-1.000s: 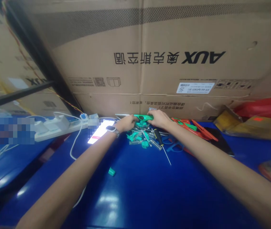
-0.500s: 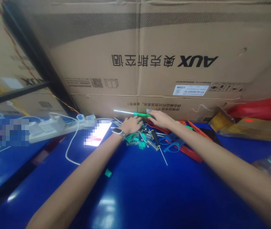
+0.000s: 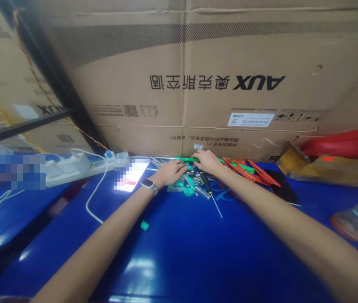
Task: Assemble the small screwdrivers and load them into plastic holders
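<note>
Both my hands reach into a heap of small tools at the back of a blue table. My right hand is closed on the green handle of a long screwdriver, whose metal shaft points left, low over the heap. My left hand, with a watch on the wrist, lies on the heap just below it, fingers curled among green and silver parts; what they hold is hidden. A black-handled screwdriver lies at the heap's front.
A big cardboard box stands right behind the heap. Red and green plastic tools lie to the right, a lit phone and a white power strip with cables to the left. A small green cap sits alone nearer me.
The green screwdriver in my right hand has come down from its raised position to just above the heap. My left hand has stayed on the heap.
</note>
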Demonstrator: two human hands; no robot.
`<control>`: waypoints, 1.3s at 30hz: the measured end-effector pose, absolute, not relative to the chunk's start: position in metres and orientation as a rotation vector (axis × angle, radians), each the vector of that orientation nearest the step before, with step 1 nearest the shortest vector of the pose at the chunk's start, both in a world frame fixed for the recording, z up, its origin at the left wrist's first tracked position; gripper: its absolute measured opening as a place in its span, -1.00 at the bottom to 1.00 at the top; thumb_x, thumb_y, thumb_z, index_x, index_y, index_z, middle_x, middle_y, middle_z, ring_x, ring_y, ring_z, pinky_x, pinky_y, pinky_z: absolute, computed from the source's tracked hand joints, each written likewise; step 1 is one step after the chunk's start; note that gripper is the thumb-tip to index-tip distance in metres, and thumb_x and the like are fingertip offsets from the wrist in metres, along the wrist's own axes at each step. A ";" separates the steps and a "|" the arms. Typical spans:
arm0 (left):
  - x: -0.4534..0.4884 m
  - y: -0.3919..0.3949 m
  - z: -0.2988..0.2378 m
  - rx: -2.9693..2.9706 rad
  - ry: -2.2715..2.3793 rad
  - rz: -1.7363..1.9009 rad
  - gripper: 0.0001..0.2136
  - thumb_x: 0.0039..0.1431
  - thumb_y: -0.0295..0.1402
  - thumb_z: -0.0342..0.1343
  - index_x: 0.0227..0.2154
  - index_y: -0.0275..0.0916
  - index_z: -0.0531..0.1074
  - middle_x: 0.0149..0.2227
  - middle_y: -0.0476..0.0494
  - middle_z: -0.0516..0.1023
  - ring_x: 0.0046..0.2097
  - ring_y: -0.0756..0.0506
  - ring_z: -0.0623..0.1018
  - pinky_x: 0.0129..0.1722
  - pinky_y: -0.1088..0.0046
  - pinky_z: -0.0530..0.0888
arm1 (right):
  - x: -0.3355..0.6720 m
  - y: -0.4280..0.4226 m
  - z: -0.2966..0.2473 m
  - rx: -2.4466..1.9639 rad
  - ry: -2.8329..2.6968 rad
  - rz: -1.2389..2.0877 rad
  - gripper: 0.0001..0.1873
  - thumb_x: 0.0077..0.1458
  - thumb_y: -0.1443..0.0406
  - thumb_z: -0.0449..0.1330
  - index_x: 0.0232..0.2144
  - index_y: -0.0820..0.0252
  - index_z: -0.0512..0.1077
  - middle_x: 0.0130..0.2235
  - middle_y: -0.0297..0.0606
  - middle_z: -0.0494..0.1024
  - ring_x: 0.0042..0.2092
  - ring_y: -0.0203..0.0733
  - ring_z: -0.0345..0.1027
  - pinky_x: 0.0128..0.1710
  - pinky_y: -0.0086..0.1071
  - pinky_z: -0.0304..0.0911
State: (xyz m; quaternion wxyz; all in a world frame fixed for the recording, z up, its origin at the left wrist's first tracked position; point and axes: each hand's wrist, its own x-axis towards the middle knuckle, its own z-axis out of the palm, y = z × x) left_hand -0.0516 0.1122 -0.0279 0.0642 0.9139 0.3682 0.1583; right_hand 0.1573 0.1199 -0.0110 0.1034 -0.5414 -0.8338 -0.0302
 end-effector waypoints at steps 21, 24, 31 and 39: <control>-0.072 0.024 -0.019 2.142 1.160 1.245 -0.76 0.27 -0.41 -0.10 -0.23 -0.22 0.49 -0.14 -0.16 0.57 -0.04 -0.15 0.52 0.07 0.24 0.41 | 0.115 0.042 -0.002 -1.516 -2.179 0.027 -0.74 0.10 0.41 0.08 -0.23 0.16 0.54 -0.20 -0.14 0.54 -0.08 -0.01 0.31 -0.11 -0.22 0.13; -0.065 0.025 -0.025 1.744 1.105 1.473 -0.79 0.21 -0.37 -0.11 -0.32 -0.23 0.45 -0.25 -0.14 0.59 -0.13 -0.12 0.56 -0.04 0.32 0.47 | 0.095 0.006 -0.005 -1.327 -2.153 0.101 -0.78 0.12 0.39 0.08 -0.26 0.14 0.52 -0.21 -0.19 0.55 -0.10 -0.04 0.33 -0.11 -0.23 0.12; -0.046 0.053 -0.024 1.231 1.017 1.650 -0.57 0.17 -0.20 -0.42 -0.28 -0.24 0.36 -0.19 -0.29 0.57 -0.20 -0.11 0.58 -0.24 0.37 0.49 | 0.068 -0.045 -0.020 -1.181 -2.194 0.257 -0.96 0.06 0.32 0.21 -0.36 0.13 0.43 -0.30 -0.29 0.53 -0.14 -0.09 0.34 -0.07 -0.20 0.10; -0.085 0.044 -0.021 1.213 0.919 1.709 -0.85 0.06 -0.35 -0.07 -0.41 -0.23 0.39 -0.41 -0.08 0.52 -0.41 -0.02 0.46 -0.38 0.47 0.38 | 0.072 -0.042 -0.027 -1.223 -2.367 0.210 -0.84 0.19 0.15 0.24 -0.29 0.09 0.53 -0.26 -0.27 0.50 -0.13 -0.10 0.30 -0.08 -0.20 0.05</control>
